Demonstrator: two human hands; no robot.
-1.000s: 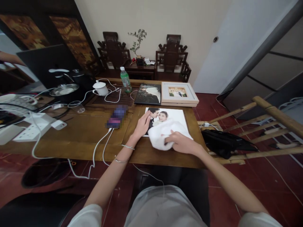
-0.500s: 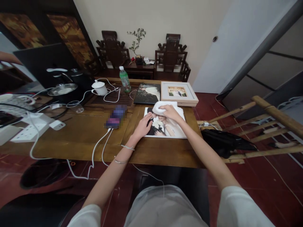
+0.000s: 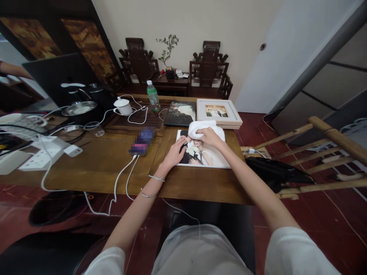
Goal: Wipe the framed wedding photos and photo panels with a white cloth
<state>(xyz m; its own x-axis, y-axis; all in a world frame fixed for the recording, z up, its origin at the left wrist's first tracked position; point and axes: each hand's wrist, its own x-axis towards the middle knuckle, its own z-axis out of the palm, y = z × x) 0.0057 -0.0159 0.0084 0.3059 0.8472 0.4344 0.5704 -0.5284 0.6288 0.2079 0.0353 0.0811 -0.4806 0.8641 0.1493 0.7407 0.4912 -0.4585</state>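
A large photo print [image 3: 212,157] of a couple lies flat on the wooden table [image 3: 197,183] in front of me. My right hand [image 3: 208,136] grips a bunched white cloth [image 3: 212,126] and rests it on the upper part of the picture. Fingers stretched out, my left hand [image 3: 176,151] lies on the picture's left edge. The cloth covers the top of the photo, so that part is hidden.
Behind the print lie a dark photo album [image 3: 179,114] and a white framed photo [image 3: 218,110]. Left are a charging phone [image 3: 141,142], green bottle [image 3: 153,96], lidded white cup [image 3: 123,106], plastic cup [image 3: 96,129] and power strip [image 3: 40,156]. A bamboo chair [image 3: 286,133] stands right.
The right hand and cloth have shifted slightly across the top of the photo. My left hand stays at the photo's left edge. The whole view has moved a little.
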